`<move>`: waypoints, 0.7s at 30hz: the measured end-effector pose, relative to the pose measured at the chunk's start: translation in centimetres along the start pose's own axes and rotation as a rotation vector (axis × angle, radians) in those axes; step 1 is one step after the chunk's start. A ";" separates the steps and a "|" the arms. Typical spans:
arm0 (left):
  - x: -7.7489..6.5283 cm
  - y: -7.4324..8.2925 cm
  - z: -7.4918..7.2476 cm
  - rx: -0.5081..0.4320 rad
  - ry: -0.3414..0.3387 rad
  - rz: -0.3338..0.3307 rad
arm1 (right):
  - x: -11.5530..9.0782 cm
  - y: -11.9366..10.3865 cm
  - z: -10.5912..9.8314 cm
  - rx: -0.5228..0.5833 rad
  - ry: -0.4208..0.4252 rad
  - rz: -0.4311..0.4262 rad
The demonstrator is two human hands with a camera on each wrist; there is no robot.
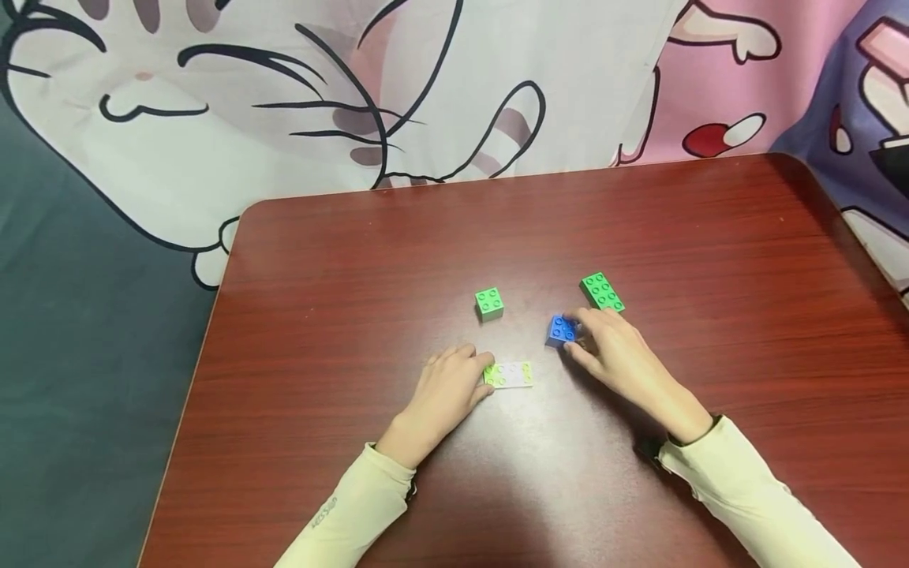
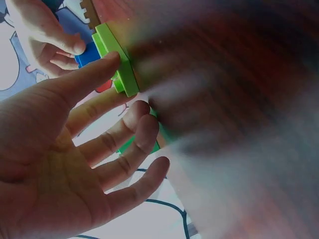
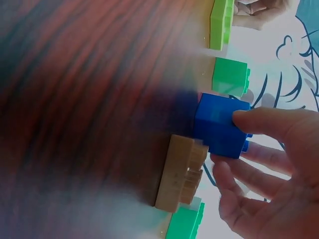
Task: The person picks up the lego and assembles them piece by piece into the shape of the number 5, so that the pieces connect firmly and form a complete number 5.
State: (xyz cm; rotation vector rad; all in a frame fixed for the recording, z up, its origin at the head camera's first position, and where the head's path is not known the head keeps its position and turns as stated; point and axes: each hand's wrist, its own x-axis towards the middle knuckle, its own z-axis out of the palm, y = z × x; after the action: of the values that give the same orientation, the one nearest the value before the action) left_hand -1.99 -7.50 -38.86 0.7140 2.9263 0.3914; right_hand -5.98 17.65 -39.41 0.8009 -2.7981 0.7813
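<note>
My left hand pinches the left end of a flat lime-green brick lying on the table. In the left wrist view, its thumb presses the studded side of that lime brick, while the other fingers spread loosely. To the right, my right hand holds a square blue brick between thumb and fingers. The right wrist view shows a brown brick on the table close beside the blue brick; the hand mostly hides it in the head view.
A small square green brick stands beyond the lime one. Just past my right hand lies a longer green brick. The brown wooden table ends at a far edge, behind which hangs a cartoon-printed cloth.
</note>
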 end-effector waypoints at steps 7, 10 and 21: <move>0.0 0.8 -0.1 0.062 -0.017 -0.030 | -0.2 -0.2 0.0 0.004 0.026 0.050; -0.3 0.8 0.1 0.039 -0.012 -0.035 | -0.4 -0.4 0.1 0.037 0.035 0.110; -0.2 0.5 0.1 0.038 0.023 -0.030 | -1.1 -1.8 -0.1 0.192 0.077 0.130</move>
State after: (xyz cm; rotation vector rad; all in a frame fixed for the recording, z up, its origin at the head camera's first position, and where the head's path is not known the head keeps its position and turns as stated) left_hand -1.60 -7.12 -38.83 0.6741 2.9694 0.3441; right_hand -4.11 16.96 -38.80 0.6038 -2.7586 1.0916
